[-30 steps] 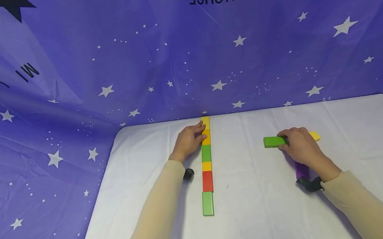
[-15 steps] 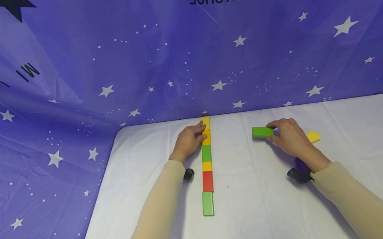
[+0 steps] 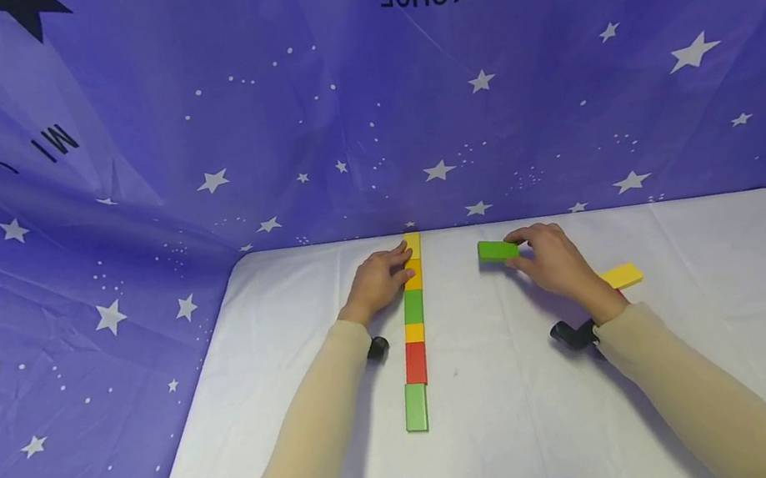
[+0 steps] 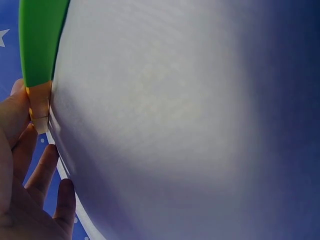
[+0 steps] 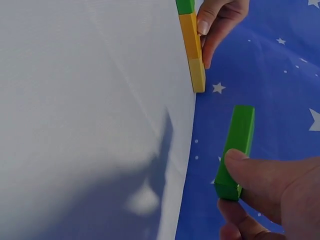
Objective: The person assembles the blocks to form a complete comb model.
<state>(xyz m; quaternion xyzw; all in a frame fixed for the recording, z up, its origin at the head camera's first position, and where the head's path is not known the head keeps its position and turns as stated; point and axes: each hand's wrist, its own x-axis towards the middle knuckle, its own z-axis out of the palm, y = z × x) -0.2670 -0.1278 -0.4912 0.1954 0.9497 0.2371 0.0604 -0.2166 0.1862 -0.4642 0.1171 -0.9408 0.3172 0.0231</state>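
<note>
A line of flat blocks runs toward the table's far edge in the head view: a green block (image 3: 415, 408) nearest, then a red block (image 3: 415, 363), a small yellow block (image 3: 415, 332), another green block (image 3: 413, 307), an orange-yellow block (image 3: 413, 274) and a yellow block (image 3: 414, 245). My left hand (image 3: 378, 280) touches the left side of the two far blocks with thumb and fingertips, its other fingers loosely extended. Between thumb and fingers, my right hand (image 3: 552, 260) pinches one end of a bright green block (image 5: 239, 131), held above the table to the right of the line.
A yellow block (image 3: 622, 276) lies on the white-covered table (image 3: 508, 438) by my right forearm, a bit of red showing beneath it. Dark wrist-worn devices (image 3: 572, 334) sit at both wrists. A blue star-printed cloth (image 3: 331, 112) rises behind and at the left.
My right hand has carried the green block left and farther away, off the spot near the yellow block. A purple block seen earlier is now hidden by the right arm. The left hand stays put.
</note>
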